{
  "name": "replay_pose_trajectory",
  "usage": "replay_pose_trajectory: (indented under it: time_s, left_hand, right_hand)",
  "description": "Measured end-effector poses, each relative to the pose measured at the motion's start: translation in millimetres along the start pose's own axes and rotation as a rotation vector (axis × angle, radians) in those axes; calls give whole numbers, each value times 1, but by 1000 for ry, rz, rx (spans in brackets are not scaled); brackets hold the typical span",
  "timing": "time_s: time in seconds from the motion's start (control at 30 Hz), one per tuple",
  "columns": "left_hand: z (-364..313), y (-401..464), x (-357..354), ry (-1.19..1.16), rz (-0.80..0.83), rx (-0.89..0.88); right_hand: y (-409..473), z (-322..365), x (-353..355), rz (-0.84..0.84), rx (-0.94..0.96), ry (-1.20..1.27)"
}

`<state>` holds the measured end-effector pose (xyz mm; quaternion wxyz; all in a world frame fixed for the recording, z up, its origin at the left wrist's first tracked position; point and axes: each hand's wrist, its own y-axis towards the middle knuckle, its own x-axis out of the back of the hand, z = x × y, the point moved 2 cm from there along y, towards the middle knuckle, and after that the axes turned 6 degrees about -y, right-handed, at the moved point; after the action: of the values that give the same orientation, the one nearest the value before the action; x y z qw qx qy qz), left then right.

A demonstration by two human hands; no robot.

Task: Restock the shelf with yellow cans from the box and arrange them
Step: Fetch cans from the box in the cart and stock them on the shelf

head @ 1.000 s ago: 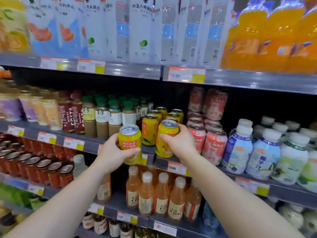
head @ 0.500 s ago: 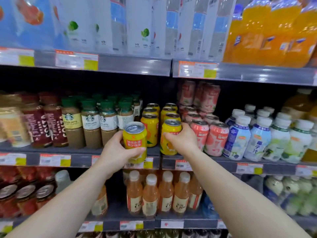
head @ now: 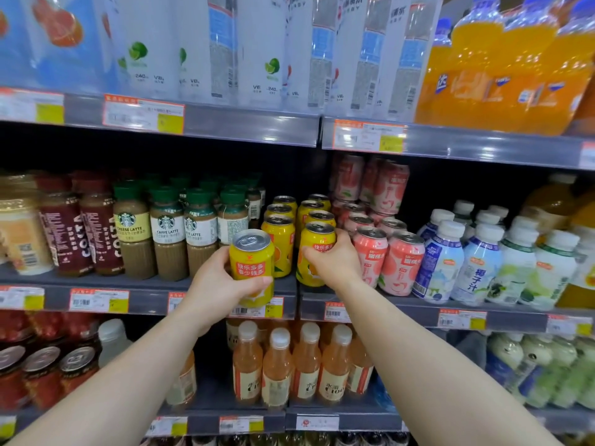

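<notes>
Nearly stocked: two yellow cans in hand at the shelf's front edge.
Left hand (head: 215, 289) grasps a yellow can (head: 251, 263) just off the middle shelf (head: 145, 284) lip; right hand (head: 335, 263) grasps the front can (head: 315, 249) heading the right column. Two columns of shelved cans (head: 280, 217) already stand behind, beside pink cans (head: 389, 252). No box shows, so what is left is unclear.

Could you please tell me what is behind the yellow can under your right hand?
Behind the yellow can the right hand grips, a row of yellow cans runs back. Only their tops show; the shelf's back is dark.
</notes>
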<state>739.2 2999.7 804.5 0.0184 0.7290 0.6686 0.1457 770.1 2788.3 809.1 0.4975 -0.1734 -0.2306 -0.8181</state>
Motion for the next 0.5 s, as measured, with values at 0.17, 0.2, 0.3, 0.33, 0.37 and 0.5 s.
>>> replay_pose_trajectory:
  time_s: [0.17,0.2,0.3,0.33,0.37,0.5]
  left_hand:
    - [-6,-1,0,-1,-11,-11]
    - [-7,0,0,1,-13,-18]
    - [-8,5,-2,2,-24,-38]
    - [-9,6,-4,-2,-20,-37]
    - [-9,7,-7,-4,-13,-36]
    - [-8,10,-14,-16,18,-24]
  right_hand:
    - [-34,8,12,-228,116,4]
    - [-49,11,12,-255,178,-8]
    - [-80,20,-12,147,240,-26]
    - [-82,21,-20,231,225,-25]
    - [-81,22,-24,251,214,-32]
    - [-72,27,-23,191,236,-106]
